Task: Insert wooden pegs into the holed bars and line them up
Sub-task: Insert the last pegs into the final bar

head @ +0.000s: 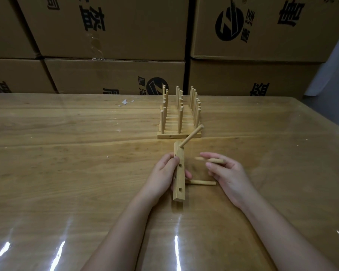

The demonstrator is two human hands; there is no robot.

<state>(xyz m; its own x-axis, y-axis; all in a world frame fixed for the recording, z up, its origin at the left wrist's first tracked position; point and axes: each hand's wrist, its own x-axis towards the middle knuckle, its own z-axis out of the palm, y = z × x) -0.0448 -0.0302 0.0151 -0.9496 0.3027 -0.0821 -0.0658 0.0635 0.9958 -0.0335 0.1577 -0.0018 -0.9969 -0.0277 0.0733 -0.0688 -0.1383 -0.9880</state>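
Observation:
My left hand [164,173] grips a wooden holed bar [178,175] and holds it lengthwise, pointing away from me, just above the table. One peg [192,138] is stuck in the bar's far hole and leans to the right. Two holes in the bar's face stand empty. My right hand [227,173] holds a loose peg [209,160], blurred, between thumb and fingers, to the right of the bar. Another peg [201,182] lies on the table between my hands. Farther back, several bars with upright pegs [180,114] stand lined up side by side.
The wooden table [67,143] has a glossy clear cover with glare near me. Stacked cardboard boxes [114,36] form a wall along its far edge. A small white scrap [125,102] lies at the back.

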